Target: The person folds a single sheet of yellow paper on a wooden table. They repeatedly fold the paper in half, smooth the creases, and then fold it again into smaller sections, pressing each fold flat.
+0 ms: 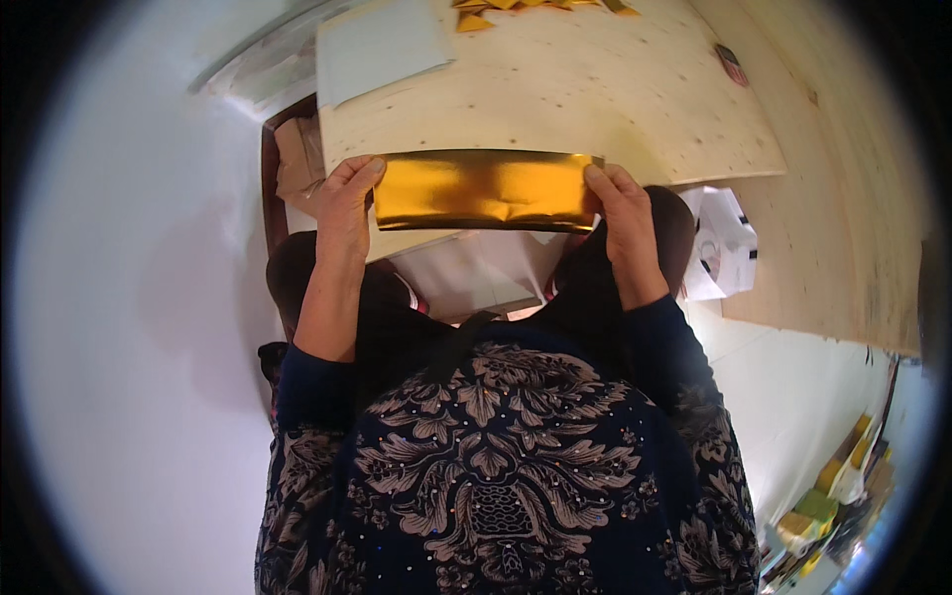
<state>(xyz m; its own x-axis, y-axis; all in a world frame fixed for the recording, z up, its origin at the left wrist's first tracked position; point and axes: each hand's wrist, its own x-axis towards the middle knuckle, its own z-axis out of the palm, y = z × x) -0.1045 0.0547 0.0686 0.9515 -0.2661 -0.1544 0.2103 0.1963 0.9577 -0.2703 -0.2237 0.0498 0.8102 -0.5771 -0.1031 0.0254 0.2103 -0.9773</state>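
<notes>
A wide strip of shiny gold foil paper (486, 190) is stretched between my two hands, above my lap and by the near edge of the wooden table. My left hand (349, 188) pinches its left end, with the thumb on top. At the right end my right hand (620, 193) grips it the same way, the thumb lying on the foil and the fingers behind. Small creases show along the strip's lower edge, right of the middle.
The pale wooden table (555, 94) carries a white sheet (382, 50) at the far left, folded gold paper pieces (540, 6) at the back and a small phone-like object (731, 63) at the right. A white plastic bag (720, 243) hangs near my right knee. Brown paper (297, 159) sits left.
</notes>
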